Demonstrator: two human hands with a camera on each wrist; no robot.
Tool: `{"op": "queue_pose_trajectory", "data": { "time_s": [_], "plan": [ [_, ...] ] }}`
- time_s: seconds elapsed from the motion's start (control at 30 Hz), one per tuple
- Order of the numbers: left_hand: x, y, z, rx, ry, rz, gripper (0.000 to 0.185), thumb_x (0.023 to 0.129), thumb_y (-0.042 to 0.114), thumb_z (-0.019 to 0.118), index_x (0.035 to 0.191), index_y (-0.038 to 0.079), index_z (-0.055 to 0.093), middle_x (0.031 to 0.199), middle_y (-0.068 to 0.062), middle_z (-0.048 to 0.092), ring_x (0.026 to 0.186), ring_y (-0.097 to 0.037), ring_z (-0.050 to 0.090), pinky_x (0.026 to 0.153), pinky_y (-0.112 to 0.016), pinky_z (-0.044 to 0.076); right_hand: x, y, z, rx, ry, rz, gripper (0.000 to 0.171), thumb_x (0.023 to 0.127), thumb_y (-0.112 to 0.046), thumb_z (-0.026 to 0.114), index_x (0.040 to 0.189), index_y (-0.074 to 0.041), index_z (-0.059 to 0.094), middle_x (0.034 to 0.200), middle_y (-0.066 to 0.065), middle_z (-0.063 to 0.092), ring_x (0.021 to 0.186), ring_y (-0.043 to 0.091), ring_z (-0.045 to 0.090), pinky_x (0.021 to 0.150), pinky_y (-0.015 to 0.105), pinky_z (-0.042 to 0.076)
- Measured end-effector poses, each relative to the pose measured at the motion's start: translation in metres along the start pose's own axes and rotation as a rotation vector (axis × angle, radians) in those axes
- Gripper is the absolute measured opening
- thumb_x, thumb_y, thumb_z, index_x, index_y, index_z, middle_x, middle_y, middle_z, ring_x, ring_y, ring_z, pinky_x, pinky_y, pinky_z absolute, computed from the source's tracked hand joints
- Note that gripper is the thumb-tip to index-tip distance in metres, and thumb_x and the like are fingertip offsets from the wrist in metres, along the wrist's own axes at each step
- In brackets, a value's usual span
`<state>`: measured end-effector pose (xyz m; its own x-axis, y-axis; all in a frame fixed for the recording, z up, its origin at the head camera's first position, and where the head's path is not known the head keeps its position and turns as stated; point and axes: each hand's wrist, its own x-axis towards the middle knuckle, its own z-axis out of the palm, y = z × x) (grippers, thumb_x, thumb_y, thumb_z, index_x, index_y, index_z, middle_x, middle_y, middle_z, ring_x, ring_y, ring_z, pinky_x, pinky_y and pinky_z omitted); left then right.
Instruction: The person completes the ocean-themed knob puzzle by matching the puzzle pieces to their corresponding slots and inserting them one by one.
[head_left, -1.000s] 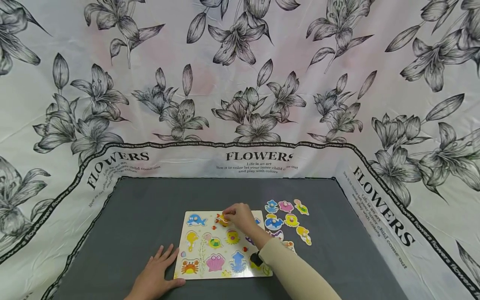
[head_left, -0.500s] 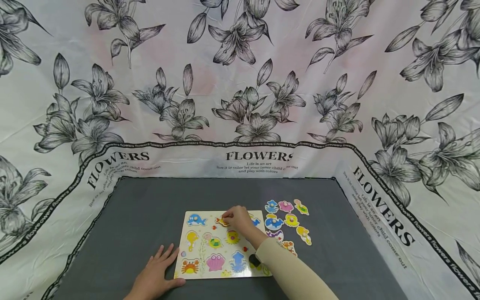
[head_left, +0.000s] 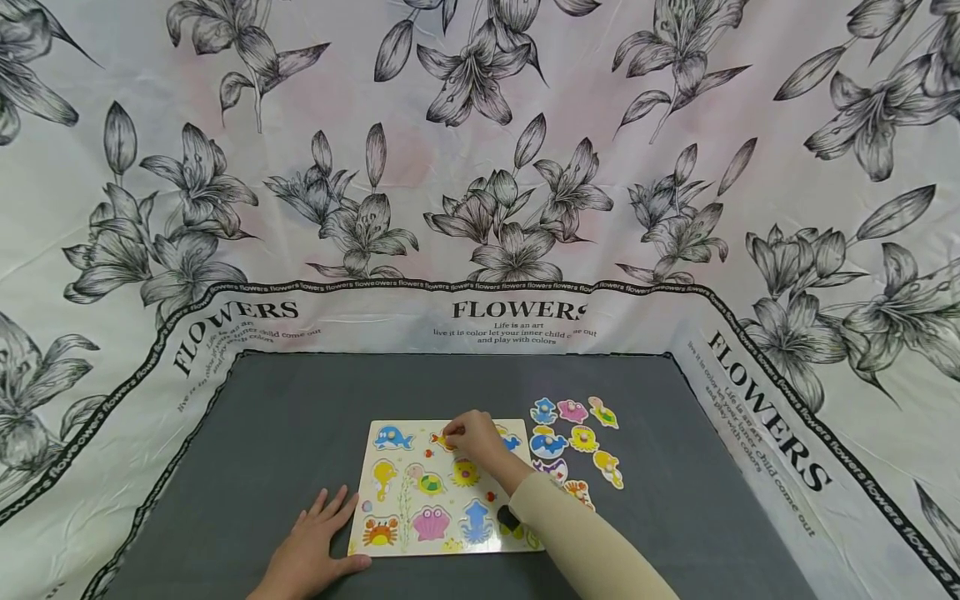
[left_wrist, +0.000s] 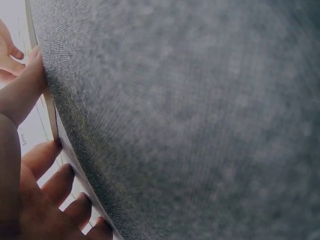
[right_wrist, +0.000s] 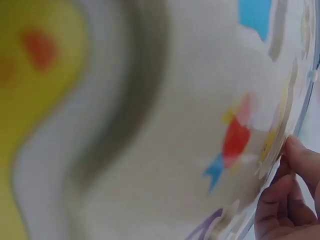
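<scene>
A wooden peg puzzle board [head_left: 401, 546] with sea-animal pictures lies on the dark grey table. My right hand [head_left: 480, 442] reaches over its far middle, thumb and fingers pinching an orange fish puzzle piece [head_left: 438, 441]. Most of that piece is hidden under the fingers. In the right wrist view the same hand [right_wrist: 287, 195] shows with its fingertips close against the board surface. My left hand [head_left: 315, 542] rests at the board's near left corner, fingers spread along the side and thumb at the front edge. In the left wrist view, the left fingertips [left_wrist: 52, 146] touch the board's edge.
Loose puzzle pieces lie right of the board, among them a blue whale [head_left: 548, 446], a yellow round piece [head_left: 582, 439], a pink piece [head_left: 573, 411] and a turtle [head_left: 602, 412]. The right sleeve [head_left: 577, 533] covers the board's near right corner. Flower-printed cloth [head_left: 517, 333] borders the table.
My right hand has lowered slightly, and the orange fish piece lies flatter on the board than a second ago. The left hand stays in place.
</scene>
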<state>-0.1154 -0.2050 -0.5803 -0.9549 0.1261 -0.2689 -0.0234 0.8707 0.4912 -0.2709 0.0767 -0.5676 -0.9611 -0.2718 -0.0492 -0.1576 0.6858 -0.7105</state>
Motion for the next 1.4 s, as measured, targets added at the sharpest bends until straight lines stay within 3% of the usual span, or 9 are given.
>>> {"op": "queue_pose_trajectory", "data": {
  "time_s": [0.2, 0.43, 0.93, 1.4],
  "plan": [
    [0.001, 0.001, -0.001, 0.002, 0.008, 0.008, 0.113, 0.061, 0.070, 0.083, 0.152, 0.014, 0.047, 0.160, -0.018, 0.038, 0.151, -0.049, 0.020, 0.119, -0.072, 0.018, 0.000, -0.002, -0.001, 0.019, -0.008, 0.031, 0.006, 0.091, -0.012, 0.077, 0.095, -0.015, 0.080, 0.088, -0.005, 0.070, 0.079, 0.010, 0.060, 0.073, 0.024, 0.058],
    [0.002, 0.002, -0.001, 0.009, -0.003, 0.006, 0.114, 0.060, 0.070, 0.083, 0.153, 0.013, 0.047, 0.161, -0.018, 0.038, 0.150, -0.050, 0.021, 0.119, -0.071, 0.018, -0.003, -0.004, -0.006, 0.017, -0.007, 0.033, 0.016, 0.090, -0.017, 0.079, 0.106, -0.013, 0.079, 0.092, -0.004, 0.067, 0.082, 0.013, 0.057, 0.071, 0.024, 0.055],
    [0.003, 0.000, -0.001, 0.013, -0.037, 0.004, 0.113, 0.063, 0.070, 0.082, 0.153, 0.012, 0.046, 0.160, -0.019, 0.037, 0.149, -0.052, 0.021, 0.118, -0.073, 0.018, -0.014, -0.009, -0.016, 0.017, 0.050, -0.127, 0.016, 0.090, -0.013, 0.078, 0.105, -0.010, 0.080, 0.098, 0.000, 0.073, 0.083, 0.011, 0.061, 0.070, 0.022, 0.052],
    [0.006, -0.004, -0.001, 0.001, -0.051, 0.019, 0.112, 0.064, 0.070, 0.081, 0.153, 0.011, 0.046, 0.160, -0.021, 0.036, 0.149, -0.054, 0.019, 0.117, -0.074, 0.017, -0.027, -0.012, -0.037, 0.022, 0.094, -0.150, 0.020, 0.090, -0.014, 0.078, 0.109, -0.008, 0.079, 0.105, 0.003, 0.074, 0.088, 0.014, 0.065, 0.076, 0.027, 0.057]
  ]
}}
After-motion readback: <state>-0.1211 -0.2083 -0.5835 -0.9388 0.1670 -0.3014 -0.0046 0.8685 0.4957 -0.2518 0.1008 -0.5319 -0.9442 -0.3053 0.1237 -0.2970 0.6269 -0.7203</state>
